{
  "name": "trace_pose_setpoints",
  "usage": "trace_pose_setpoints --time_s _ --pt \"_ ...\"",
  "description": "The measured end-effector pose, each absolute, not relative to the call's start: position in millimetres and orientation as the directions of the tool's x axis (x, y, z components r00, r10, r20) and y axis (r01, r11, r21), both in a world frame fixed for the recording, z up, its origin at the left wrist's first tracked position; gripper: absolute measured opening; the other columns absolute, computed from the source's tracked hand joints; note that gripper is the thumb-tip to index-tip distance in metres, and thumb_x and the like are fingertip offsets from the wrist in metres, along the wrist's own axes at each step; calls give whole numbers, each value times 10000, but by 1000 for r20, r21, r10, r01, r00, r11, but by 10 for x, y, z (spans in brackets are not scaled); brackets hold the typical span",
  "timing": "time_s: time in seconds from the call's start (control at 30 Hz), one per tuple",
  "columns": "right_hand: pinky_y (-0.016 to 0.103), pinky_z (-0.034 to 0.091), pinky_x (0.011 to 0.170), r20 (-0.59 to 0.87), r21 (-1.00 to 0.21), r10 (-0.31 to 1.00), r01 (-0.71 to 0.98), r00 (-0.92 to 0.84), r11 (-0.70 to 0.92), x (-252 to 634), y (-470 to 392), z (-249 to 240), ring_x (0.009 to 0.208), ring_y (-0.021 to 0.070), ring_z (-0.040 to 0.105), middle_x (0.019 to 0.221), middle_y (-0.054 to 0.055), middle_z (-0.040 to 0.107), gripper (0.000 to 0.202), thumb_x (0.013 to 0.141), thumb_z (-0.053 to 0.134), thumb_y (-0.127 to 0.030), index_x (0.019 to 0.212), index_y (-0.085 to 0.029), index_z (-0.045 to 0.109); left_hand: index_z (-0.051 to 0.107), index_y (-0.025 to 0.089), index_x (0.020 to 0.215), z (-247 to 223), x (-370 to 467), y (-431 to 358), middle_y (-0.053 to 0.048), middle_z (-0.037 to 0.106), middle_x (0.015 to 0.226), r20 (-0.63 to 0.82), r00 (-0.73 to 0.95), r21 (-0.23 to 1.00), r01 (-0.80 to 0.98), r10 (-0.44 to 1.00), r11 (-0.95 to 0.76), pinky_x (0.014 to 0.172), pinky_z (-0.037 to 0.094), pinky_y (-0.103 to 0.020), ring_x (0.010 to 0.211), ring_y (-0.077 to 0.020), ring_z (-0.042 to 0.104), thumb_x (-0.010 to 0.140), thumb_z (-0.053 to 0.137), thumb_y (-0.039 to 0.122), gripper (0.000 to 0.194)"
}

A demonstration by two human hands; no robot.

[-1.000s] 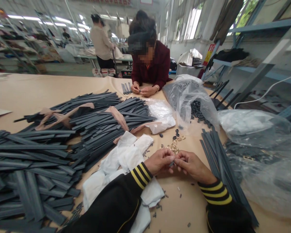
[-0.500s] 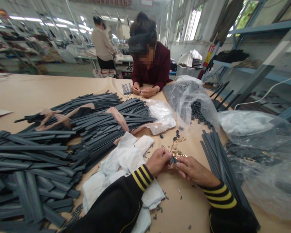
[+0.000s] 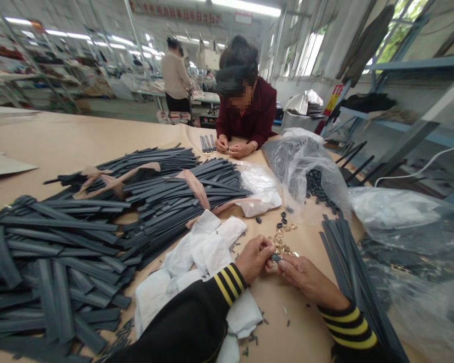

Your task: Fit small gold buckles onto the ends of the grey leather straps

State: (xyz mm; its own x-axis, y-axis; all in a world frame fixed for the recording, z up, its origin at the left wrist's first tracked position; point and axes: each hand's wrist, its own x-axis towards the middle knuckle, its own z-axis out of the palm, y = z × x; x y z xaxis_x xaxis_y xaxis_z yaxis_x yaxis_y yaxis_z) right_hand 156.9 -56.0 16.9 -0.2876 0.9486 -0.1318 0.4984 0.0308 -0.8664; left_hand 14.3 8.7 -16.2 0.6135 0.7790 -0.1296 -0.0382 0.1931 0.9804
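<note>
Small dark piece [image 3: 276, 257] now pinched tight by left hand [image 3: 256, 258] and right hand [image 3: 305, 276], well inside the surface [image 3: 283, 333]'s far edge

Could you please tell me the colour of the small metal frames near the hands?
The small metal frames are gold-coloured; the head view shows them best.

Left hand [image 3: 255, 261] and right hand [image 3: 308, 280] pinch a small dark piece [image 3: 276, 257], gold buckles [image 3: 282, 243] just beyond on the desk [image 3: 278, 330], and opposite, a co-worker [image 3: 263, 113] leans in low!
</note>
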Motion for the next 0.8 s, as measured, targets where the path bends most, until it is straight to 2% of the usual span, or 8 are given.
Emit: trace_pose_setpoints --time_s 0.1,0.2,0.37,0.5,0.63,0.7,0.8 --pt "212 287 489 -172 -814 928 579 -331 56 1616 -573 189 512 94 357 556 -38 399 352 860 301 -395 694 -160 504 486 133 701 -157 105 108 47 491 454 -188 751 973 55 632 225 372 358 -167 359 -57 446 719 514 427 296" --pt "220 326 539 -188 -783 897 613 -400 109 1621 -537 224 568 107 397 623 -16 469 352 869 281 -361 750 -156 541 519 123 675 -134 86 102 33 514 467 -236 788 963 112 569 244 381 387 -179 374 -68 478 708 527 425 305" --pt "210 342 530 -295 -708 858 699 -421 99 1613 -363 307 534 96 417 573 -24 477 307 852 338 -316 690 -157 544 515 107 612 -82 77 115 16 524 471 -328 770 932 171 547 319 383 395 -181 369 -65 487 752 473 370 301" --pt "195 355 458 -445 -672 795 741 -412 8 1622 -157 440 459 92 457 528 -27 504 307 844 338 -342 759 -159 569 441 137 646 -86 62 156 53 470 452 -296 699 949 134 652 287 356 345 -164 331 -50 426 771 425 297 204" --pt "197 382 521 -289 -573 899 812 -329 113 1569 210 543 586 114 531 647 7 596 214 769 480 -335 726 -156 588 415 162 669 -119 61 172 63 449 463 -200 647 980 135 736 148 365 303 -166 339 -48 387 773 385 266 151" --pt "195 375 497 -224 -529 957 848 -186 41 1495 444 499 540 107 530 601 3 592 173 754 489 -291 709 -150 578 407 166 668 -130 64 171 48 470 492 -176 652 983 149 738 102 375 308 -174 355 -56 400 768 376 252 135" --pt "192 343 433 -201 -495 979 865 -28 -77 1362 736 306 420 93 488 462 -19 533 119 714 511 -205 611 -148 530 399 174 683 -131 61 170 33 490 519 -184 648 977 204 739 65 373 315 -180 366 -68 414 758 369 232 99"
